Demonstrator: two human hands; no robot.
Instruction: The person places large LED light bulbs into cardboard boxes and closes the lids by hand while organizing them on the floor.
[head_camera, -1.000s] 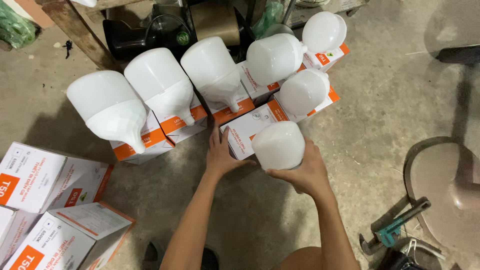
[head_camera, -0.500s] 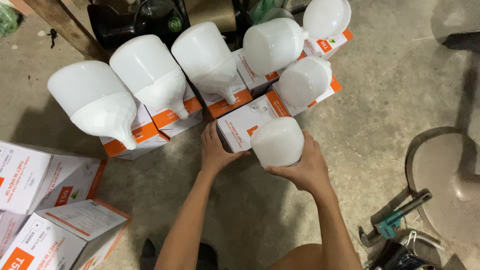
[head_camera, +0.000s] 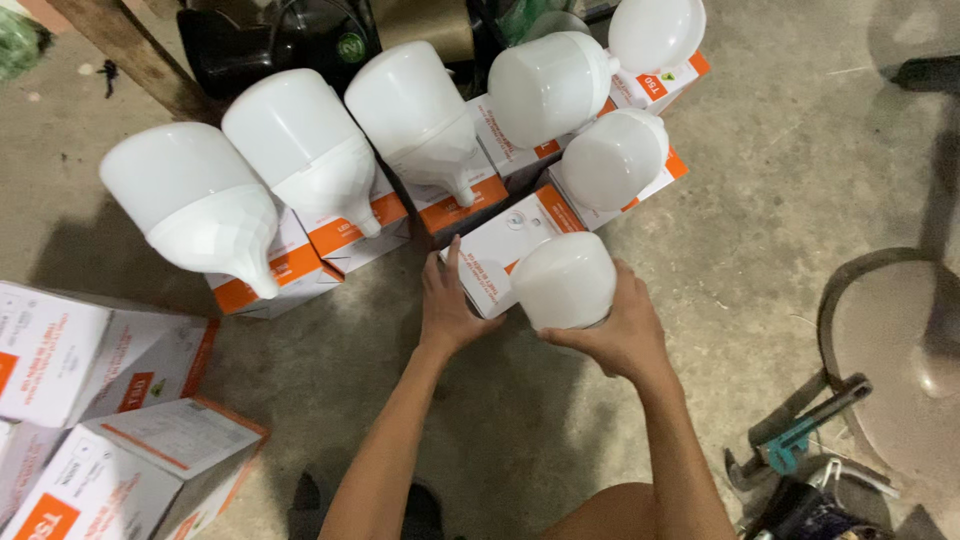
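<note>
— Right hand (head_camera: 622, 335)?
— Cupped round the near side of a white bulb (head_camera: 565, 280), fingers wrapped close against the dome, grip closed on it. Held just above the near end of a white-and-orange box (head_camera: 500, 250).

— Left hand (head_camera: 447, 308)?
— Laid flat against the near left edge of that same box, fingers spread and pointing away, palm down. Pressing on it rather than clasping; grip open.

— Position of bulb and box?
— Box lying on the concrete floor (head_camera: 760, 200), angled, right in front of the knees. Bulb covering its near right corner.

— Further out?
— Row of five more large white bulbs beyond, each resting on its own boxes: nearest one (head_camera: 612, 158) just behind the held bulb, another (head_camera: 552, 88) beside it, then three big ones trailing left, the farthest (head_camera: 195, 205) with its narrow neck pointing down.
— Left edge?
— Stack of closed boxes (head_camera: 90, 360), same white and orange.
— Right edge?
— Pipe wrench (head_camera: 800, 435) on the floor beside a round metal base (head_camera: 885, 345).
</note>
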